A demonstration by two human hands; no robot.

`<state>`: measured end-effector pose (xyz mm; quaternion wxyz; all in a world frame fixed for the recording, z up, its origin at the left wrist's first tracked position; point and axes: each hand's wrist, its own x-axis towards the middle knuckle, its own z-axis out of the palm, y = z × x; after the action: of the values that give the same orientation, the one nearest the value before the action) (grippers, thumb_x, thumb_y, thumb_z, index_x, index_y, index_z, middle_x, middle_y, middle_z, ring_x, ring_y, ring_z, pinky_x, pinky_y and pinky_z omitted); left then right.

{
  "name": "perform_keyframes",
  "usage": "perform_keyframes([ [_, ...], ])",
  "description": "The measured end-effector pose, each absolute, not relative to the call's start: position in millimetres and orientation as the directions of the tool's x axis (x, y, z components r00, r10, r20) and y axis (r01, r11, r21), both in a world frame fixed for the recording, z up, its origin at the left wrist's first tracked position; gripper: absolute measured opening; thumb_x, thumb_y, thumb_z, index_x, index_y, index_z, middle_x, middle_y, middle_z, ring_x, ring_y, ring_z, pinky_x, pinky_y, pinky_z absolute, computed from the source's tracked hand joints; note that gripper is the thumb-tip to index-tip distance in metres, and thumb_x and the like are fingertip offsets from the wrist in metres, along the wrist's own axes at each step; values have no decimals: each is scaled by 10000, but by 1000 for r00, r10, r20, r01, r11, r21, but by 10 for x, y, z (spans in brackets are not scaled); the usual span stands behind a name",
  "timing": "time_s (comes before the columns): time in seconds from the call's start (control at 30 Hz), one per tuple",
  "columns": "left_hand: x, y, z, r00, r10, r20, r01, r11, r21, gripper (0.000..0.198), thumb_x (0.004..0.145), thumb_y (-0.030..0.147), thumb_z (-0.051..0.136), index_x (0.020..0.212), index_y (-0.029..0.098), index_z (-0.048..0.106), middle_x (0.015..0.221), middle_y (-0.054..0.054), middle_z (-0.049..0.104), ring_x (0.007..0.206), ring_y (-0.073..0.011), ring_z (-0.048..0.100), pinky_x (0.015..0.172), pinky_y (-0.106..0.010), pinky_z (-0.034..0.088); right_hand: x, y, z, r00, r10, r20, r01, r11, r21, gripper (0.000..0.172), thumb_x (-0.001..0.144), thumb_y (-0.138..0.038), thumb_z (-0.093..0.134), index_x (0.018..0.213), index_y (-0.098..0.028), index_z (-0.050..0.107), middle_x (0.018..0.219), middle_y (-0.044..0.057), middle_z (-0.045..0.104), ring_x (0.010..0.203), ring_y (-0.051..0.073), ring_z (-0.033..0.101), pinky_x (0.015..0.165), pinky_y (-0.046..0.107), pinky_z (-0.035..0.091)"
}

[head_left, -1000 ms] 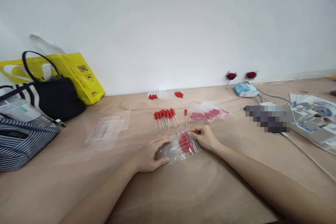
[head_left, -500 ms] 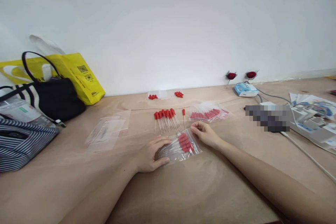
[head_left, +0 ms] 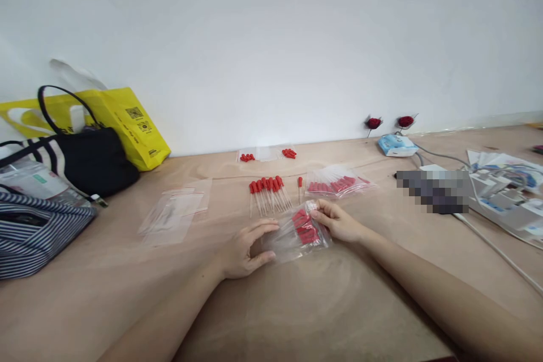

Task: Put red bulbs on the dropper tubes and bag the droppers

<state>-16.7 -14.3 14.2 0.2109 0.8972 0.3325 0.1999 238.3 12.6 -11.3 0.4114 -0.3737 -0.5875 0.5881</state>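
My right hand (head_left: 339, 225) pinches the upper right corner of a clear zip bag (head_left: 288, 246). Inside the bag lie several droppers with red bulbs (head_left: 306, 227), their bulbs toward my right hand. My left hand (head_left: 248, 249) is at the bag's other end, thumb and fingers apart and touching its edges. Just beyond, loose red-bulbed droppers (head_left: 269, 189) lie side by side in a group. A single dropper (head_left: 300, 184) lies right of that group. Filled bags of droppers (head_left: 337, 182) are stacked farther right.
Flat clear zip bags (head_left: 176, 212) lie at left. Small bags of red bulbs (head_left: 246, 157) are near the wall. A yellow bag (head_left: 144, 136), a black handbag (head_left: 102, 158) and a striped bag (head_left: 42, 243) stand left. A tissue pack (head_left: 397, 146) and a cable (head_left: 500, 251) are right.
The bag has shifted slightly right and its right corner is bunched up in my right hand. The bulbs inside moved right with it. My left hand has stayed almost still.
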Motion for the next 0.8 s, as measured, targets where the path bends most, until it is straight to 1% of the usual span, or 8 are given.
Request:
perform_keyframes([
  [0.07, -177, -120, 134, 658, 695, 289, 525, -699, 485, 345, 808, 299, 499, 1137, 197, 476, 1217, -81, 508, 1147, -203, 448, 980, -367, 359, 2460, 143, -50, -329, 944, 35, -81, 8, -997, 362, 661, -525, 599, 702, -198, 449, 621, -46, 520, 545, 97, 488, 559, 238, 417],
  [0.2, -315, -2, 135, 504, 783, 363, 689, -619, 377, 292, 813, 330, 478, 1065, 190, 523, 1160, -81, 538, 1120, -220, 461, 969, -383, 357, 2658, 327, -37, -9, 997, 74, -56, 73, -996, 361, 656, -540, 572, 679, -219, 410, 573, -47, 490, 509, 111, 483, 500, 236, 409],
  [0.3, -542, 141, 141, 297, 863, 409, 857, -430, 285, 313, 792, 368, 481, 1018, 164, 553, 1132, -104, 547, 1086, -241, 480, 943, -385, 368, 2738, 530, -106, 244, 966, 91, -51, 106, -993, 294, 718, -514, 488, 742, -236, 393, 624, -21, 524, 548, 144, 530, 487, 259, 437],
  [0.4, -808, 275, 135, 88, 890, 448, 962, -193, 195, 288, 763, 347, 499, 967, 162, 581, 1107, -110, 565, 1084, -251, 482, 959, -386, 339, 2703, 676, -188, 377, 922, 87, -42, 111, -993, 243, 756, -478, 443, 767, -246, 368, 651, 4, 538, 592, 175, 565, 470, 283, 464],
  [0.53, -1078, 376, 119, -106, 895, 433, 988, 48, 144, 288, 786, 345, 464, 1005, 195, 576, 1178, -83, 545, 1146, -252, 438, 999, -433, 268, 2559, 691, -262, 354, 933, 67, -53, 92, -994, 242, 743, -452, 472, 709, -253, 339, 647, 15, 542, 634, 194, 593, 504, 322, 512],
  [0.67, -1212, 429, 96, -252, 933, 257, 967, 235, 95, 448, 819, 437, 393, 1151, 162, 515, 1290, -147, 446, 1197, -318, 371, 984, -554, 208, 2437, 574, -284, 258, 966, 23, -67, 42, -997, 232, 701, -381, 560, 666, -236, 383, 622, 20, 572, 619, 188, 613, 577, 342, 546],
  [0.73, -1238, 447, 88, -291, 944, 153, 956, 283, 76, 545, 822, 492, 349, 1201, 122, 479, 1318, -183, 399, 1214, -346, 341, 963, -572, 226, 2399, 520, -284, 216, 976, -4, -60, 9, -998, 206, 699, -348, 575, 654, -222, 418, 610, 28, 589, 586, 178, 616, 593, 340, 553],
  [0.8, -1241, 450, 86, -294, 950, 108, 955, 288, 64, 591, 821, 525, 316, 1221, 115, 460, 1324, -189, 388, 1217, -354, 334, 943, -566, 261, 2378, 485, -281, 186, 982, -30, -42, -23, -999, 188, 706, -330, 577, 647, -211, 443, 593, 33, 600, 546, 168, 613, 565, 327, 556],
])
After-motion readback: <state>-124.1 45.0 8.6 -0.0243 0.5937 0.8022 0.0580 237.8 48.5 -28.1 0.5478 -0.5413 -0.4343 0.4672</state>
